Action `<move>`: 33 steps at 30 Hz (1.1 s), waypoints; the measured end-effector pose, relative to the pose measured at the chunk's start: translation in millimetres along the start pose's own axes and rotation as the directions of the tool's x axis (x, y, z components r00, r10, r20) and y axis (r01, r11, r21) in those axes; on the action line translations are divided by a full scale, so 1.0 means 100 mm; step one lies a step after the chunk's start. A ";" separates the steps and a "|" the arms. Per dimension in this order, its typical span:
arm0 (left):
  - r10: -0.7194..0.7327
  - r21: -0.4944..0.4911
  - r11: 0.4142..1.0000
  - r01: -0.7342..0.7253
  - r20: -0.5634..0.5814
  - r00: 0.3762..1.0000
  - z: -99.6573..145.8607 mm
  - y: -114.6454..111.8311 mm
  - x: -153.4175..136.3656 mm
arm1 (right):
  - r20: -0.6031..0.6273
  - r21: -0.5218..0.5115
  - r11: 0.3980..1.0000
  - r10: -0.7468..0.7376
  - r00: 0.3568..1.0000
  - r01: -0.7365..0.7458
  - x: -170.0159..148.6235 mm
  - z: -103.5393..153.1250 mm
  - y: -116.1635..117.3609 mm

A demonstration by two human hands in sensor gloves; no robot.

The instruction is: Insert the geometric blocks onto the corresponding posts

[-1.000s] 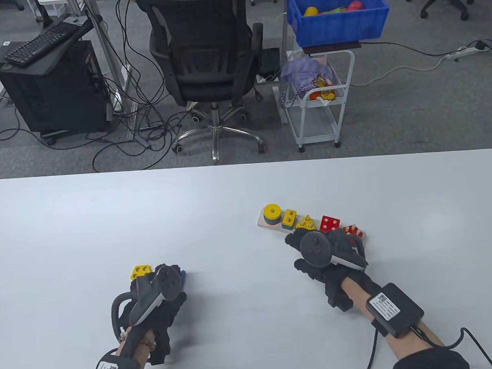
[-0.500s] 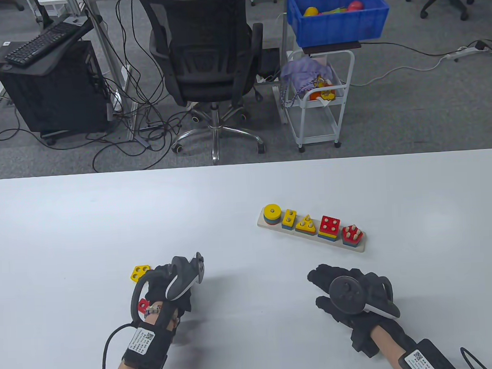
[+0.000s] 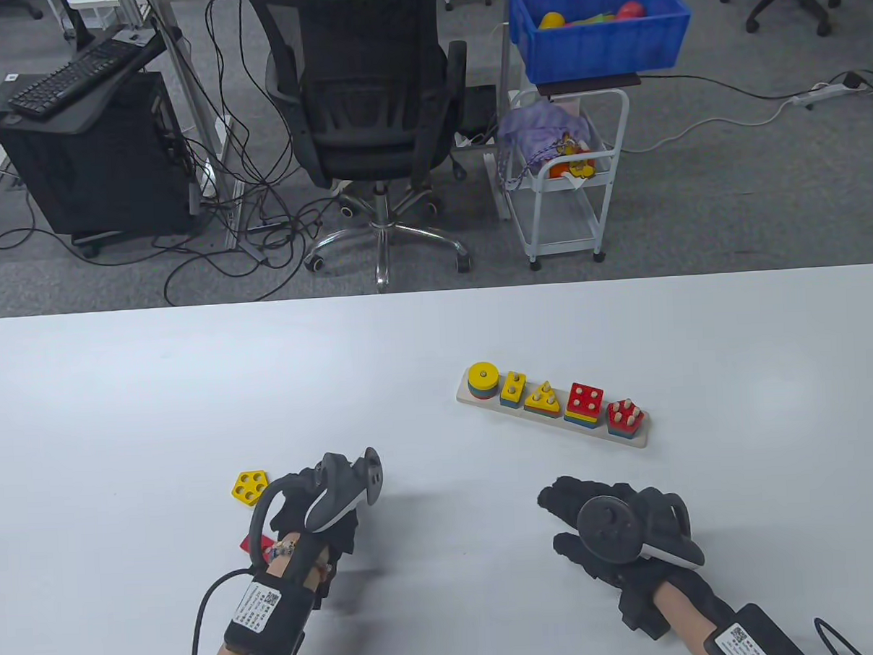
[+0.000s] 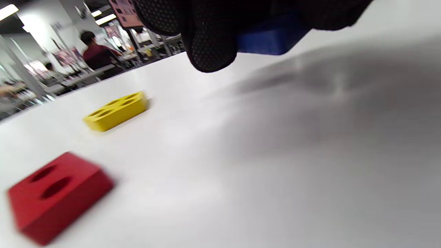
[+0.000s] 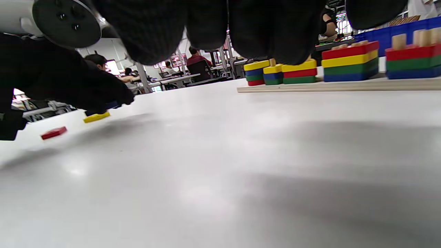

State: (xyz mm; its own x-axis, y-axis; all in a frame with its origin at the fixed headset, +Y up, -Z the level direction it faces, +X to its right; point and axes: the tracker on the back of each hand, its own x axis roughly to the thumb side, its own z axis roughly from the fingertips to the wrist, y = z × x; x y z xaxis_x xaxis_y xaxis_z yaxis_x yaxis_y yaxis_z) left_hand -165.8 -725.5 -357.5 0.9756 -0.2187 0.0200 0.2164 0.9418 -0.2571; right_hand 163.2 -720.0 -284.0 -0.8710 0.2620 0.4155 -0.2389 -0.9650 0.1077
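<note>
Fingers of our left hand curl around a small blue wooden block, which the left wrist view shows lifted a little above the white counter; half a second ago this hand was lower and nearer to us. Our right hand has drawn back from the wooden post board and now hovers with relaxed fingers, holding nothing. We judge the blue block will go to the board next. The yellow five-hole pentagon block and the red two-hole block lie loose beside the left hand. The wrist labels carry small codes that we cannot read.
</note>
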 end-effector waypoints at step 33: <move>0.995 -0.756 -0.045 -0.653 -0.090 0.035 0.49 -0.08 1.00 | 0.243 -0.438 0.889 -0.027 0.970 0.134 0.57 0.25 -0.15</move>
State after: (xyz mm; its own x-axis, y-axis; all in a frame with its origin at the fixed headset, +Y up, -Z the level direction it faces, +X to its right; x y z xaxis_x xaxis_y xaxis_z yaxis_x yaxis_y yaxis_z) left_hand -68.2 -742.4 -306.1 0.2467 0.9069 -0.3417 -0.6748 -0.0923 -0.7322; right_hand 128.1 -690.5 -239.3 -0.7339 0.2787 0.6194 -0.5172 -0.8205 -0.2436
